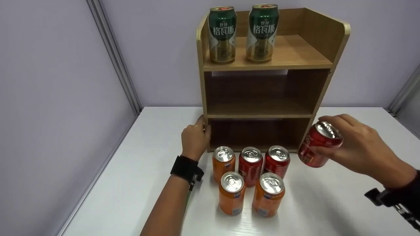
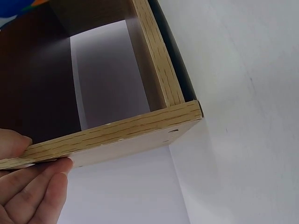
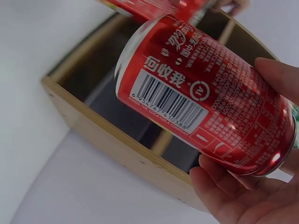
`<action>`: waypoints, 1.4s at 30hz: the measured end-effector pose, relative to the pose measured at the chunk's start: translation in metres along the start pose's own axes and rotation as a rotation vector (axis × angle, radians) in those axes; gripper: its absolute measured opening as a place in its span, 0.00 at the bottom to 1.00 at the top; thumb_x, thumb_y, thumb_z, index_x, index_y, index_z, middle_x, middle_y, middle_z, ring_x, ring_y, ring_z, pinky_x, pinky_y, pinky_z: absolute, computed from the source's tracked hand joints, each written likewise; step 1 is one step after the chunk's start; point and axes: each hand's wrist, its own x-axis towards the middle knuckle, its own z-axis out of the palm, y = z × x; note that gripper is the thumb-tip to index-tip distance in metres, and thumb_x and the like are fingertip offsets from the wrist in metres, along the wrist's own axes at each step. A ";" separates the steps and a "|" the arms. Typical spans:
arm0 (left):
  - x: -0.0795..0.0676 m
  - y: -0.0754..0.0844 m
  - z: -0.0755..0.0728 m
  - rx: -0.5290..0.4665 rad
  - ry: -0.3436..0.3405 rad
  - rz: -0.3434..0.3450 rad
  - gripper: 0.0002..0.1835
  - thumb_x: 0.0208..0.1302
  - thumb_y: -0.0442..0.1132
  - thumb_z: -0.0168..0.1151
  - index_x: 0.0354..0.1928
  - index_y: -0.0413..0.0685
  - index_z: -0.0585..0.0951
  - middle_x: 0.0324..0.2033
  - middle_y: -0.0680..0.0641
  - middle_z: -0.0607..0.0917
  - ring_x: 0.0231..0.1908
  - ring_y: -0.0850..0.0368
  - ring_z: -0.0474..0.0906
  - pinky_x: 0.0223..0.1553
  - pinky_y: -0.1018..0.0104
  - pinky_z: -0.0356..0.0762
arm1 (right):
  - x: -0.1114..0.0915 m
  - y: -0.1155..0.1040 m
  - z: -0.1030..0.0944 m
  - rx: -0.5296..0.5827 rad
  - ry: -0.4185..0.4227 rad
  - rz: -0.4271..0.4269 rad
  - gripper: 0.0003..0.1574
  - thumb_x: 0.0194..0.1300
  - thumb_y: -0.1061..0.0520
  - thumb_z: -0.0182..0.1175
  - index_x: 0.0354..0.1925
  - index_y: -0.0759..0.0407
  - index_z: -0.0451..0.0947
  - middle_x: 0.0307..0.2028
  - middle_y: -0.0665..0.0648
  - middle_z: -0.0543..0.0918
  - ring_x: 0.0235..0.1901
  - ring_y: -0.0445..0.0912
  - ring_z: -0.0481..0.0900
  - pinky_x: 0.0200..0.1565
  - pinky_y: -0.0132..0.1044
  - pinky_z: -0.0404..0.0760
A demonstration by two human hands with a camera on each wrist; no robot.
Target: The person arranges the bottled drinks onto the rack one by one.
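My right hand (image 1: pixel 364 147) grips a red Coca-Cola can (image 1: pixel 318 144), tilted and raised beside the shelf's lower right edge. Its printed side with a barcode faces the camera in the right wrist view, where fingers and thumb (image 3: pixel 280 79) lie on either side of the can. My left hand (image 1: pixel 196 139) pinches the left side panel (image 2: pixel 121 128) of a small wooden shelf (image 1: pixel 259 116), thumb inside and fingers outside. In front of the shelf stand two red cans (image 1: pixel 251 168) and three orange cans (image 1: pixel 232 196), all upright, tops silver.
Two green and gold cans (image 1: pixel 222 39) stand upright on the shelf's top level, toward its left. Below are two more levels, with dark interiors. The shelf stands on a white table (image 1: pixel 157 144) against a pale wall (image 1: pixel 157 59); another pale panel (image 1: pixel 59 98) rises on the left.
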 end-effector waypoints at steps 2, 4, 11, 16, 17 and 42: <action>0.001 -0.001 0.000 -0.001 0.003 0.001 0.09 0.61 0.37 0.65 0.40 0.39 0.82 0.22 0.42 0.85 0.20 0.49 0.83 0.20 0.56 0.77 | 0.010 -0.003 -0.012 -0.009 0.031 0.001 0.41 0.42 0.54 0.79 0.56 0.58 0.76 0.45 0.57 0.80 0.36 0.53 0.81 0.32 0.43 0.76; 0.001 -0.002 0.000 -0.002 0.008 0.002 0.09 0.61 0.37 0.65 0.39 0.39 0.82 0.22 0.42 0.85 0.21 0.49 0.83 0.20 0.56 0.78 | 0.021 -0.008 -0.024 -0.007 0.044 0.024 0.42 0.43 0.54 0.79 0.57 0.57 0.75 0.46 0.57 0.80 0.37 0.55 0.81 0.34 0.44 0.73; 0.002 -0.002 0.002 -0.004 0.026 0.009 0.07 0.60 0.37 0.66 0.37 0.40 0.82 0.21 0.43 0.85 0.20 0.48 0.82 0.20 0.55 0.77 | 0.063 -0.020 -0.065 0.000 0.069 0.087 0.43 0.51 0.53 0.75 0.64 0.57 0.71 0.51 0.63 0.77 0.41 0.58 0.76 0.37 0.33 0.66; 0.003 -0.001 0.001 -0.004 0.020 0.009 0.07 0.60 0.37 0.66 0.37 0.40 0.82 0.21 0.42 0.84 0.19 0.47 0.82 0.20 0.54 0.76 | 0.100 -0.010 -0.089 0.025 0.084 0.148 0.45 0.55 0.46 0.73 0.68 0.47 0.68 0.57 0.61 0.74 0.45 0.51 0.72 0.39 0.24 0.65; 0.004 -0.001 0.001 -0.001 0.018 0.011 0.07 0.60 0.36 0.66 0.38 0.39 0.82 0.21 0.43 0.85 0.19 0.47 0.81 0.19 0.54 0.76 | 0.108 -0.008 -0.093 0.037 0.078 0.169 0.45 0.56 0.45 0.72 0.69 0.44 0.67 0.59 0.60 0.73 0.47 0.52 0.72 0.41 0.25 0.66; -0.001 -0.004 0.006 0.014 0.065 0.041 0.08 0.60 0.37 0.66 0.39 0.40 0.82 0.20 0.43 0.84 0.18 0.47 0.81 0.18 0.54 0.75 | 0.221 0.003 -0.110 0.228 -0.040 0.237 0.44 0.65 0.50 0.63 0.73 0.46 0.56 0.69 0.62 0.62 0.67 0.57 0.61 0.64 0.43 0.61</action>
